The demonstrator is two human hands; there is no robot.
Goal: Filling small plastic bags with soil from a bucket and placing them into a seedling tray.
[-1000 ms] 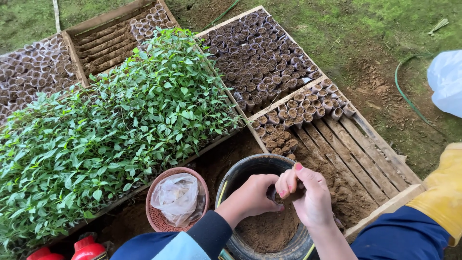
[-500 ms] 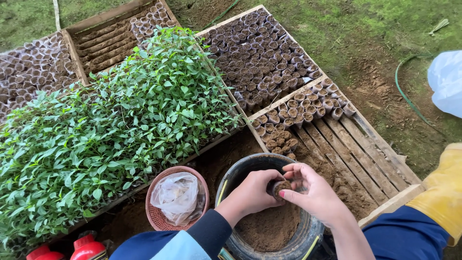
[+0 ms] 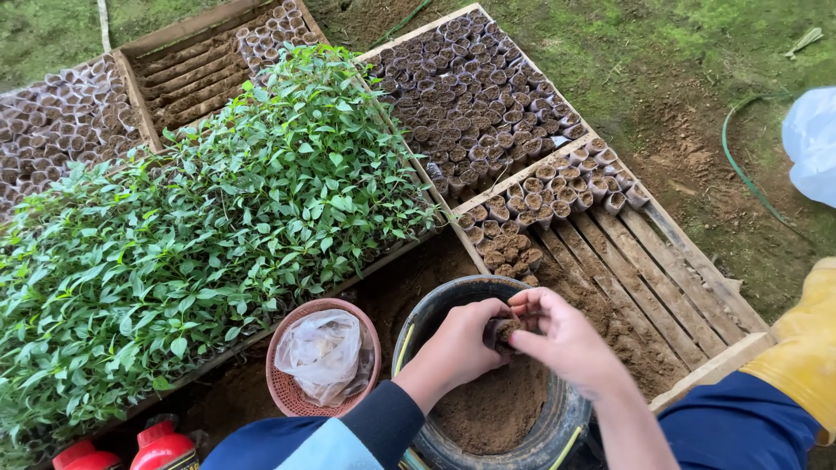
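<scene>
small soil pot (image 3: 503,331) over black bucket (image 3: 453,300) | left hand (image 3: 460,344) cups it closed, right hand (image 3: 562,339) pinches soil on top | press evenly, hold upright so spill drops back in bucket | slatted crate (image 3: 662,278) beside

To my left, green seedlings (image 3: 200,244) crowd a wooden tray. Beyond them lie crates of small soil-filled pots (image 3: 488,96), and a slatted crate (image 3: 644,270) ahead of me holds a few rows of pots at its far end. A reddish basket (image 3: 287,396) with a crumpled plastic bag (image 3: 324,352) sits near me. Two red caps (image 3: 131,451) show at the bottom edge, a green hose (image 3: 740,165) curves over the dirt, and a yellow boot (image 3: 805,348) is at right.
</scene>
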